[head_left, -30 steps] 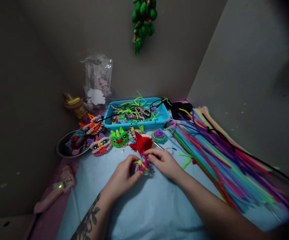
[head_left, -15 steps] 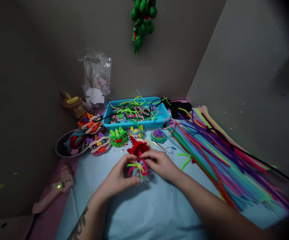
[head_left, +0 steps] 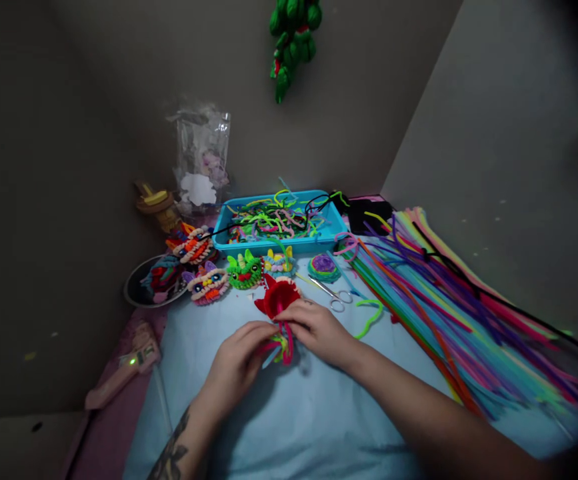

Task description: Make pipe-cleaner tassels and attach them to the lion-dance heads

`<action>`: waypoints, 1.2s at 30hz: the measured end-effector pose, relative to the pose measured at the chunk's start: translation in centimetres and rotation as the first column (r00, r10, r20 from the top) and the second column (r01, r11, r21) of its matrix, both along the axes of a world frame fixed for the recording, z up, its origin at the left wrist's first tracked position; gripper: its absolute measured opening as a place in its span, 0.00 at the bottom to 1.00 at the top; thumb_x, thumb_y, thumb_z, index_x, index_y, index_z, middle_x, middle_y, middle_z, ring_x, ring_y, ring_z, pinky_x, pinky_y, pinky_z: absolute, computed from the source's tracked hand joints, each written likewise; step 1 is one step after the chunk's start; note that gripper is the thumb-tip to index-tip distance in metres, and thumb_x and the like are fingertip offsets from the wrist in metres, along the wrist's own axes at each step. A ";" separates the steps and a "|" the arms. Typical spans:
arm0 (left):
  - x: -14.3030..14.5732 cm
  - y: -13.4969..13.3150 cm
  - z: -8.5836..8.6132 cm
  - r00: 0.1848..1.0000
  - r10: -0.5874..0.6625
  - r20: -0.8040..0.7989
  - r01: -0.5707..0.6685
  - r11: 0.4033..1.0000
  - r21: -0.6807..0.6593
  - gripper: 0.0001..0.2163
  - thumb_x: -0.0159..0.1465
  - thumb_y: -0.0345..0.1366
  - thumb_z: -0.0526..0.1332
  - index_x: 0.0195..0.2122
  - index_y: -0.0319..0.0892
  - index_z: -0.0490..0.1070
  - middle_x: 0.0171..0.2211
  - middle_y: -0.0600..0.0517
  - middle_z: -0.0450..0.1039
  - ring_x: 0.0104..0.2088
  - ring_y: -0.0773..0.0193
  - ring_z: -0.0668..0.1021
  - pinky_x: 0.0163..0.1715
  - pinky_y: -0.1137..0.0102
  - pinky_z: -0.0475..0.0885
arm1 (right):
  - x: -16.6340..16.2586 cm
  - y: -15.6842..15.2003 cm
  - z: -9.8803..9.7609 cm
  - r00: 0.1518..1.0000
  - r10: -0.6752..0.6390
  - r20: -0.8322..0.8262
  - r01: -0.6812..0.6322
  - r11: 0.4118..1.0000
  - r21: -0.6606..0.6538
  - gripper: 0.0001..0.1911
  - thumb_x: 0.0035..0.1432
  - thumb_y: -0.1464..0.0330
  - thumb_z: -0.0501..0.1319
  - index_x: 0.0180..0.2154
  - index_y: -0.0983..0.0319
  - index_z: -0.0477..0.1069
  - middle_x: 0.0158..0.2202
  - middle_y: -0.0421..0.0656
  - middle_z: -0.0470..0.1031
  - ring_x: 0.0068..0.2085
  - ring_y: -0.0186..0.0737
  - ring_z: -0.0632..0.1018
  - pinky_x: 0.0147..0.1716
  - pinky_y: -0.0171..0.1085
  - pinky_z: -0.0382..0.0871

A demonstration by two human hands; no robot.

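Observation:
A red fuzzy pipe-cleaner piece with pointed ends sits over the middle of the table, with pink, green and pale blue pipe-cleaner strands at its near end. My left hand is closed on these strands from the left, its thumb mostly hidden. From the right, my right hand pinches the pink strands just below the red part. Beyond them stand a green pipe-cleaner head and a yellow-and-blue one. Scissors lie behind my right hand.
A blue tray of pipe-cleaner scraps is at the back. Long pipe cleaners spread along the right. At left are a metal bowl and a pink glue gun with a lit green light. A green bunch hangs above.
My left thumb and fingers have drawn in from around the spread strands and closed on them. My right hand keeps its pinch. The whole view has shifted slightly.

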State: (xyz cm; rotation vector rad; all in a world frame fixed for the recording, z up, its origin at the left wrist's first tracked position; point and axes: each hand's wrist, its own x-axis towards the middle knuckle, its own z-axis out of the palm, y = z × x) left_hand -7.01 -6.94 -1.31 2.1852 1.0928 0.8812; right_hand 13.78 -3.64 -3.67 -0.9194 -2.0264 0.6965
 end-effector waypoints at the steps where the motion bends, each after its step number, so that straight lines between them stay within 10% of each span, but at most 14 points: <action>1: 0.1 0.2 -0.1 0.998 0.012 -0.058 -0.006 0.994 0.106 0.11 0.65 0.31 0.56 0.47 0.46 0.72 0.44 0.45 0.76 0.43 0.60 0.78 0.43 0.65 0.74 | 0.0 0.0 0.0 1.000 0.003 0.012 -0.003 1.000 0.023 0.14 0.59 0.77 0.56 0.43 0.59 0.75 0.38 0.44 0.77 0.41 0.39 0.76 0.44 0.40 0.71; 9: 0.8 0.8 0.0 0.986 -0.024 -0.164 0.094 0.893 0.439 0.10 0.64 0.27 0.57 0.44 0.44 0.73 0.34 0.48 0.78 0.31 0.64 0.77 0.33 0.70 0.72 | 0.0 0.0 -0.3 1.000 -0.020 0.002 0.019 0.995 0.099 0.15 0.58 0.79 0.55 0.42 0.59 0.75 0.36 0.44 0.78 0.40 0.40 0.76 0.43 0.41 0.70; 19: 0.4 0.6 -0.8 0.997 -0.068 0.042 0.062 0.990 0.123 0.08 0.63 0.25 0.57 0.40 0.43 0.71 0.34 0.49 0.75 0.35 0.65 0.77 0.36 0.72 0.72 | -0.2 -0.1 -0.5 0.999 -0.016 -0.038 0.018 0.998 0.067 0.15 0.57 0.79 0.55 0.40 0.60 0.76 0.37 0.44 0.79 0.40 0.40 0.77 0.43 0.40 0.71; 36: 0.5 -0.8 0.1 0.993 -0.115 0.035 0.116 0.993 -0.032 0.08 0.64 0.26 0.53 0.36 0.41 0.70 0.32 0.49 0.74 0.33 0.65 0.75 0.35 0.72 0.70 | -0.6 0.1 -0.3 0.999 0.045 -0.005 -0.043 0.987 0.156 0.11 0.54 0.79 0.58 0.33 0.60 0.76 0.36 0.45 0.70 0.39 0.41 0.72 0.40 0.40 0.69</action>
